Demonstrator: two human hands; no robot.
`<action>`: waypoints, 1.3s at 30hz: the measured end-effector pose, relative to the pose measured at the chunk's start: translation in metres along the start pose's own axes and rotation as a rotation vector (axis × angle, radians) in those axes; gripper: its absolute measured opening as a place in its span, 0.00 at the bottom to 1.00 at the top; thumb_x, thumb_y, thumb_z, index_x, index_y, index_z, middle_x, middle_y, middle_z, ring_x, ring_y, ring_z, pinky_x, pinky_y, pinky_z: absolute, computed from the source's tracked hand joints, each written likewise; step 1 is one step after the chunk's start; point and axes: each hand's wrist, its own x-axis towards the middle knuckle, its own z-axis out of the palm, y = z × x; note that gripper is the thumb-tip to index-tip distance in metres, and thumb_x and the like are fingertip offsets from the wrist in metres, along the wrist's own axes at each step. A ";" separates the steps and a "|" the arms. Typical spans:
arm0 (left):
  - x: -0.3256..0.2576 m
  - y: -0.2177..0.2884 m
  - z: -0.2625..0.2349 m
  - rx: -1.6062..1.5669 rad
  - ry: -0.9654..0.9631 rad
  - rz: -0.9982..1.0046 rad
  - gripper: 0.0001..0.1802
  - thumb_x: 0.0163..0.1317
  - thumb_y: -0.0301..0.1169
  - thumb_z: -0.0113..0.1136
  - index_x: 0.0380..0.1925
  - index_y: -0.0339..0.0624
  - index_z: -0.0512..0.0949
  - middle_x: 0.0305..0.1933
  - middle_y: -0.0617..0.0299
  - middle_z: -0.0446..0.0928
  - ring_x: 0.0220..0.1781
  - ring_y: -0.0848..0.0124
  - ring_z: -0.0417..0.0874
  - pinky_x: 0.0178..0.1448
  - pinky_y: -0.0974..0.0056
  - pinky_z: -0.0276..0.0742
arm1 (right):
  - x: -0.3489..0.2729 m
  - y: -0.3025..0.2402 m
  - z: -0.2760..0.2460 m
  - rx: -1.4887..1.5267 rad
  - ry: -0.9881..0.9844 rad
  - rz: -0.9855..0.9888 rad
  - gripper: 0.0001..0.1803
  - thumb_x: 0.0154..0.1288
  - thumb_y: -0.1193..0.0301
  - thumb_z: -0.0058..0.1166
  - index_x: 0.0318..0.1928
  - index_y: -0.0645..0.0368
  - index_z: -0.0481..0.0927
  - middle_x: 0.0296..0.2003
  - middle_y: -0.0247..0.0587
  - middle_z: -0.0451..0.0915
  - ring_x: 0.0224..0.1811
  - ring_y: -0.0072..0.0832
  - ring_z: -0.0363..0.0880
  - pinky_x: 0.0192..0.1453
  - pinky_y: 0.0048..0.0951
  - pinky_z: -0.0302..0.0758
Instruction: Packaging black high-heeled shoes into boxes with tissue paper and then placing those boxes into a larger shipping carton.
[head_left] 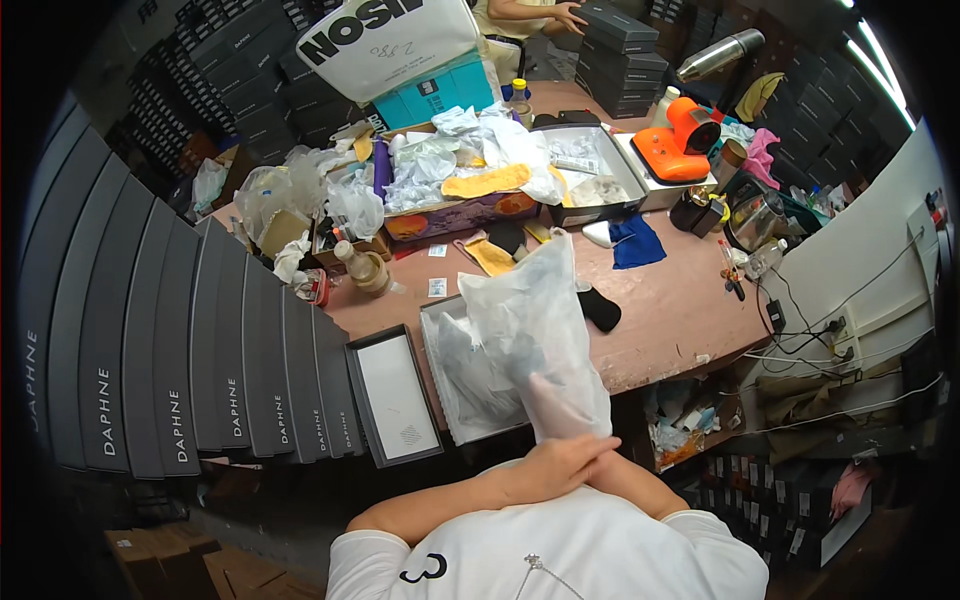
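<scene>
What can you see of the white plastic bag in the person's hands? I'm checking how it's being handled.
The white plastic bag is thin, crinkled and half see-through, with something dark showing faintly inside. It stands upright, leaning over the open box at the table's near edge. Both hands gather its lower end, one crossed over the other. Its top reaches toward a black cloth on the table.

Translucent white plastic bag (pixel 530 320), pinkish-brown table (pixel 670 310), dark grey boxes (pixel 200 350).

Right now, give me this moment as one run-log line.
left hand: over right hand, on bag | right hand: gripping bag's lower end | white plastic bag: above open box | box lid: left of box
</scene>
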 end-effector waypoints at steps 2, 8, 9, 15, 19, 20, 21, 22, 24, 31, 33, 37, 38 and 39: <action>-0.015 -0.005 -0.011 0.100 0.146 0.185 0.21 0.56 0.29 0.66 0.49 0.36 0.75 0.39 0.53 0.77 0.36 0.62 0.81 0.43 0.66 0.78 | 0.000 0.009 0.006 -0.021 -0.006 -0.045 0.24 0.65 0.68 0.52 0.60 0.62 0.69 0.57 0.42 0.72 0.61 0.35 0.70 0.67 0.37 0.64; -0.048 -0.065 -0.053 -1.080 0.891 -0.505 0.45 0.59 0.30 0.64 0.70 0.47 0.47 0.68 0.55 0.58 0.69 0.63 0.58 0.70 0.55 0.58 | -0.005 0.044 0.018 -1.037 -0.331 -0.480 0.23 0.67 0.69 0.50 0.61 0.62 0.69 0.57 0.43 0.73 0.61 0.36 0.70 0.67 0.38 0.64; -0.054 -0.071 -0.066 -0.992 0.977 -0.457 0.44 0.58 0.26 0.63 0.70 0.48 0.48 0.67 0.57 0.60 0.68 0.63 0.61 0.69 0.56 0.60 | -0.009 0.042 0.021 -1.180 -0.444 -0.559 0.23 0.67 0.69 0.50 0.61 0.62 0.69 0.57 0.43 0.73 0.61 0.36 0.71 0.67 0.38 0.64; -0.075 -0.062 -0.175 -0.296 0.461 -0.516 0.43 0.52 0.17 0.57 0.69 0.49 0.55 0.59 0.56 0.71 0.60 0.64 0.71 0.64 0.63 0.66 | 0.013 0.011 -0.045 0.438 -0.144 0.589 0.26 0.69 0.60 0.50 0.63 0.58 0.68 0.61 0.44 0.70 0.60 0.34 0.71 0.67 0.41 0.65; 0.009 -0.086 -0.117 -0.196 0.626 -0.512 0.46 0.51 0.19 0.58 0.71 0.48 0.52 0.61 0.48 0.69 0.63 0.62 0.68 0.66 0.64 0.62 | 0.057 0.064 -0.087 -0.586 -0.279 0.101 0.26 0.68 0.57 0.51 0.62 0.55 0.68 0.56 0.39 0.75 0.54 0.30 0.76 0.61 0.38 0.73; 0.025 -0.107 -0.093 -0.233 0.928 -0.493 0.47 0.51 0.21 0.60 0.71 0.47 0.50 0.62 0.45 0.68 0.65 0.59 0.66 0.68 0.63 0.59 | 0.059 0.055 -0.087 -0.120 -0.186 0.408 0.27 0.67 0.58 0.53 0.62 0.55 0.68 0.56 0.38 0.74 0.55 0.30 0.75 0.60 0.37 0.73; 0.040 -0.128 -0.069 0.088 1.000 -0.336 0.46 0.53 0.23 0.60 0.71 0.46 0.50 0.61 0.43 0.68 0.65 0.57 0.67 0.67 0.61 0.61 | 0.065 0.043 -0.081 0.344 -0.071 0.704 0.27 0.66 0.59 0.55 0.62 0.55 0.68 0.56 0.37 0.74 0.56 0.29 0.74 0.59 0.35 0.74; 0.039 -0.143 -0.052 0.415 1.048 -0.195 0.44 0.55 0.25 0.60 0.71 0.44 0.49 0.60 0.41 0.69 0.64 0.55 0.68 0.67 0.60 0.63 | 0.066 0.013 -0.051 0.010 -0.051 0.592 0.27 0.62 0.64 0.60 0.60 0.56 0.69 0.54 0.34 0.75 0.54 0.26 0.74 0.58 0.34 0.73; 0.023 -0.127 -0.036 0.448 0.858 -0.270 0.41 0.57 0.26 0.60 0.69 0.42 0.53 0.57 0.43 0.71 0.60 0.53 0.72 0.64 0.59 0.67 | 0.076 -0.014 -0.073 -0.385 -0.141 0.436 0.33 0.54 0.70 0.66 0.61 0.60 0.69 0.54 0.33 0.74 0.54 0.25 0.73 0.58 0.30 0.71; -0.157 -0.147 0.007 -0.377 0.898 -1.143 0.16 0.69 0.42 0.50 0.45 0.41 0.74 0.40 0.62 0.75 0.35 0.77 0.75 0.35 0.70 0.73 | 0.109 0.012 -0.145 -1.882 -0.140 0.201 0.47 0.44 0.69 0.69 0.64 0.67 0.60 0.58 0.59 0.70 0.59 0.47 0.71 0.62 0.40 0.68; -0.178 -0.163 0.015 -0.647 1.144 -1.250 0.22 0.66 0.54 0.51 0.41 0.45 0.74 0.36 0.64 0.73 0.35 0.75 0.74 0.35 0.69 0.71 | 0.105 0.005 -0.081 -2.128 -0.231 0.009 0.49 0.44 0.66 0.70 0.65 0.68 0.58 0.60 0.63 0.66 0.61 0.54 0.67 0.64 0.43 0.66; -0.171 -0.191 0.013 -1.027 1.299 -1.244 0.29 0.62 0.62 0.50 0.39 0.45 0.74 0.34 0.64 0.73 0.36 0.72 0.73 0.35 0.68 0.69 | 0.095 0.040 -0.029 -1.419 -0.481 -0.117 0.48 0.53 0.61 0.65 0.65 0.74 0.53 0.61 0.72 0.60 0.62 0.58 0.64 0.65 0.43 0.64; -0.163 -0.193 0.010 -0.974 1.238 -1.334 0.25 0.64 0.57 0.53 0.38 0.45 0.74 0.33 0.65 0.72 0.35 0.74 0.72 0.32 0.70 0.65 | 0.094 0.062 -0.023 -1.485 -0.495 -0.155 0.46 0.55 0.60 0.63 0.65 0.75 0.54 0.59 0.73 0.63 0.60 0.57 0.66 0.64 0.43 0.65; -0.161 -0.201 0.011 -0.921 1.220 -1.269 0.23 0.64 0.54 0.54 0.38 0.45 0.74 0.32 0.65 0.72 0.34 0.75 0.72 0.32 0.71 0.64 | 0.089 0.091 -0.027 -1.544 -0.509 -0.196 0.45 0.57 0.60 0.61 0.64 0.76 0.54 0.57 0.74 0.65 0.58 0.56 0.68 0.63 0.43 0.66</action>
